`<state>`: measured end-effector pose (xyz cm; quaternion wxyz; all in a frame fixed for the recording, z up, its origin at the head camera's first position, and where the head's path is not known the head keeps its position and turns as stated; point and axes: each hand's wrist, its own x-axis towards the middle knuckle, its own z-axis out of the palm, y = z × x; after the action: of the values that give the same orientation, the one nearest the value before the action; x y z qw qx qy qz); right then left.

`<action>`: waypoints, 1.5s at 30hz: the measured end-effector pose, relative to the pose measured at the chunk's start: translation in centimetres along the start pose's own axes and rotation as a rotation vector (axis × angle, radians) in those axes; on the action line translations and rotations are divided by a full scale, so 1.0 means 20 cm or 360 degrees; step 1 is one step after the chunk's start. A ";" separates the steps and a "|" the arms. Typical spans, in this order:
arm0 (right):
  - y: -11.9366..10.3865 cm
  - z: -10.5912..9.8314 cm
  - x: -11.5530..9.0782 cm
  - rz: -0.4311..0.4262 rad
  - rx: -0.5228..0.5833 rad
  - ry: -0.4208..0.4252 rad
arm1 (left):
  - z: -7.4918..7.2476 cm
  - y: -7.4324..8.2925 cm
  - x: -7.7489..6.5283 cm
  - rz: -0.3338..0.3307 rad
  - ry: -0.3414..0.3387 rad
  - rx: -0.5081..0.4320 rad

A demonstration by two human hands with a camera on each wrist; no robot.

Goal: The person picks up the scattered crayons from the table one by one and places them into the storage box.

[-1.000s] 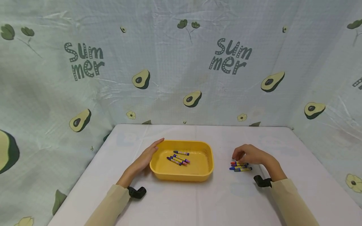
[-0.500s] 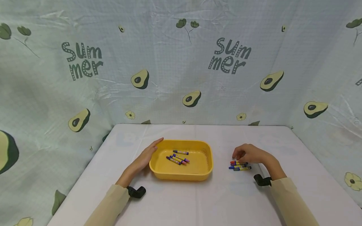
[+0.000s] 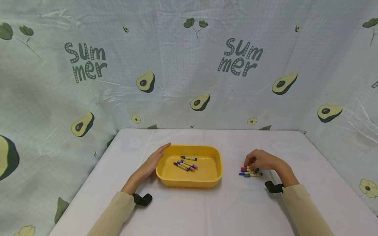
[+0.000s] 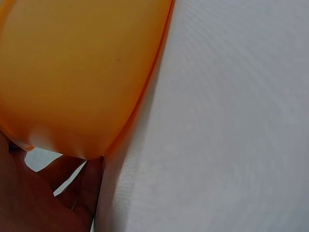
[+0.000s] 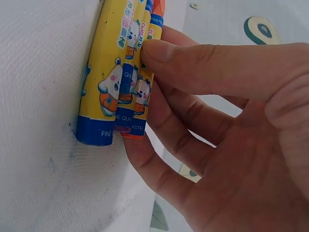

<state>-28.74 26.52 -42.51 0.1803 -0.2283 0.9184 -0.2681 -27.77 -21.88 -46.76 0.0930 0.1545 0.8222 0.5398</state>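
Note:
A yellow tray [image 3: 189,184] stands at the middle of the table, holding several oil pastels [image 3: 181,166] in yellow, blue-ended wrappers. At its left end lies my left hand [image 3: 150,164], fingers straight along the outer wall; the left wrist view has the fingertips [image 4: 94,166] against the tray's lower edge. To the tray's right, my right hand [image 3: 263,160] pinches a red-orange oil pastel [image 5: 144,92] between thumb and fingers. Beside it lie other oil pastels, among them a blue-tipped one [image 3: 243,173] and a dark grey-green-tipped one [image 3: 253,175].
White cloth [image 3: 203,209] covers the table. Behind it and along both sides hangs a pale curtain [image 3: 171,59] printed with avocados and lettering. A black wrist camera [image 3: 143,199] sits on the left wrist, another black camera [image 3: 274,187] on the right.
My right hand's fingers have come down slightly and closed on the red-orange oil pastel, which has shifted a little. My left hand and the tray stay in place.

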 end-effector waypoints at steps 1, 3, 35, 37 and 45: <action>0.00 0.00 0.00 -0.0003 0.0005 -0.0001 | 0.00 0.00 0.00 -0.0003 0.0004 0.0000; 0.00 0.00 0.00 -0.0001 0.0017 -0.0004 | 0.00 0.00 0.00 -0.0008 0.0005 0.0003; -0.03 -0.06 -0.02 -0.0126 -0.0109 0.0069 | 0.00 0.02 -0.01 -0.0026 0.0024 0.0048; -0.04 -0.06 -0.02 -0.0142 -0.0118 0.0075 | 0.00 0.03 -0.01 -0.0022 0.0024 0.0053; -0.08 -0.06 -0.02 -0.0179 -0.0109 0.0093 | 0.01 0.04 0.00 -0.0001 0.0011 0.0062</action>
<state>-28.40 26.12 -40.55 0.1301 -0.2778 0.9176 -0.2530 -27.58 -21.52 -46.17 0.0872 0.1543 0.8329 0.5242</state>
